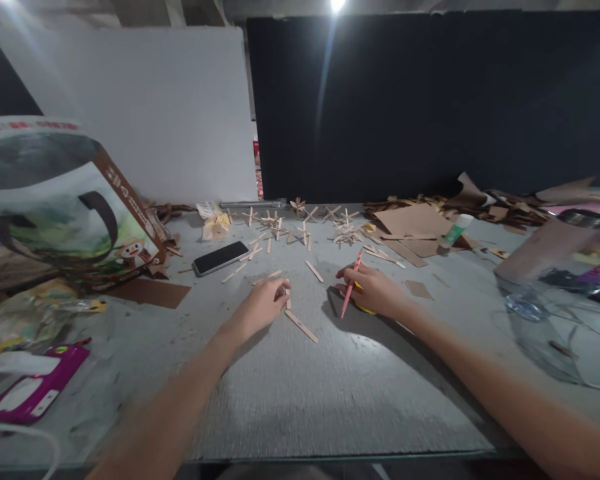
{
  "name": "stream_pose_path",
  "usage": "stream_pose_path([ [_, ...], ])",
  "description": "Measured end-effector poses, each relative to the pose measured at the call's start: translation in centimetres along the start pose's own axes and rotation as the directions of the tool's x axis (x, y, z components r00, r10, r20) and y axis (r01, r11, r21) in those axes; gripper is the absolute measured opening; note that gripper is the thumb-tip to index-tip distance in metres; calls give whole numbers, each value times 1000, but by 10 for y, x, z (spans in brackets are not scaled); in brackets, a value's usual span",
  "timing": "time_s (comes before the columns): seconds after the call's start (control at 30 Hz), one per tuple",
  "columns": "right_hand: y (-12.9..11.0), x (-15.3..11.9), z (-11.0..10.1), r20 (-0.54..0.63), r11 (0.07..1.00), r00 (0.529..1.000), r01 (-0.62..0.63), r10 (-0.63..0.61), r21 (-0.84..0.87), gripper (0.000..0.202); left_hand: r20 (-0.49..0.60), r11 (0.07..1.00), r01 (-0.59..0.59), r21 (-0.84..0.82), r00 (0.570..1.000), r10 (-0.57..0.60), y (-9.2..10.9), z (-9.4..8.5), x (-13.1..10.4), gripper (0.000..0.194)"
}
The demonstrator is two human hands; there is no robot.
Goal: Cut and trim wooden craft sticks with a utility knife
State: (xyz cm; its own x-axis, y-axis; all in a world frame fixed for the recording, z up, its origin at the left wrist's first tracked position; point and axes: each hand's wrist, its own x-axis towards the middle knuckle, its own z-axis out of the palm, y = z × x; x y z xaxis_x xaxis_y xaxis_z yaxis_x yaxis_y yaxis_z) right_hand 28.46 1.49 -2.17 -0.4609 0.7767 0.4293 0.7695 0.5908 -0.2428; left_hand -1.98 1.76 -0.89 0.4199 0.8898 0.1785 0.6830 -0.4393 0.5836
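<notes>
My left hand is low over the table with its fingers curled together at a short upright-looking wooden craft stick; part of the stick is behind the fingers. Another craft stick lies slanted just below, its upper end close to the first. In my right hand is a red pen, held at a slant with its lower end above the table. Something yellow shows beneath that palm, mostly hidden. Between the hands lies a loose craft stick.
Several crossed craft sticks are spread across the back. A phone lies left of them. Cardboard pieces and a glue stick are at right, near a tumbler and cables. A large bag and purple device occupy the left.
</notes>
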Motion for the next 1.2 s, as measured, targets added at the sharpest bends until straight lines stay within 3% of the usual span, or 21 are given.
stream_pose_path([
  [0.1, -10, -1, -3, -65, 995, 998, 3, 3, 96, 27, -37, 994, -41, 103, 998, 45, -4, -4, 0, 28],
  [0.2, -30, -4, -4, -90, 943, 990, -73, 108, 323, 38, -2, 985, -47, 165, 999, 48, -8, -5, 0, 35],
  [0.23, -39, -5, -3, -87, 891, 980, -124, 179, 437, 43, 7, 984, -35, 173, 999, 34, -9, -4, 0, 36],
  [0.3, -57, -7, 3, -71, 694, 940, -193, 333, 693, 53, 19, 985, -17, 174, 1000, 14, -10, -1, 0, 37],
  [0.37, -73, -8, 12, 33, 510, 936, -221, 351, 831, 62, 32, 987, -24, 161, 999, 19, -9, 4, -1, 39],
  [0.43, -81, -8, 21, 79, 453, 948, -218, 307, 864, 64, 60, 987, -54, 150, 997, 46, -6, 8, -2, 41],
  [0.53, -79, -6, 28, 88, 447, 961, -201, 261, 872, 58, 115, 983, -85, 161, 991, 67, 0, 13, -2, 40],
  [0.7, -63, -1, 24, 88, 466, 957, -214, 277, 859, 43, 74, 984, -37, 176, 997, 24, 8, 15, -3, 63],
  [0.87, -61, 0, 20, 89, 519, 958, -223, 272, 825, 42, 188, 985, -82, 155, 981, 52, 13, 7, -6, 55],
  [1.0, -64, -1, 20, 148, 564, 961, -259, 234, 784, 43, 270, 985, -119, 124, 960, 82, 16, 3, -8, 54],
  [1.2, -65, -3, 19, 260, 555, 955, -293, 140, 778, 37, 263, 986, -134, 99, 959, 104, 16, 2, -8, 62],
])
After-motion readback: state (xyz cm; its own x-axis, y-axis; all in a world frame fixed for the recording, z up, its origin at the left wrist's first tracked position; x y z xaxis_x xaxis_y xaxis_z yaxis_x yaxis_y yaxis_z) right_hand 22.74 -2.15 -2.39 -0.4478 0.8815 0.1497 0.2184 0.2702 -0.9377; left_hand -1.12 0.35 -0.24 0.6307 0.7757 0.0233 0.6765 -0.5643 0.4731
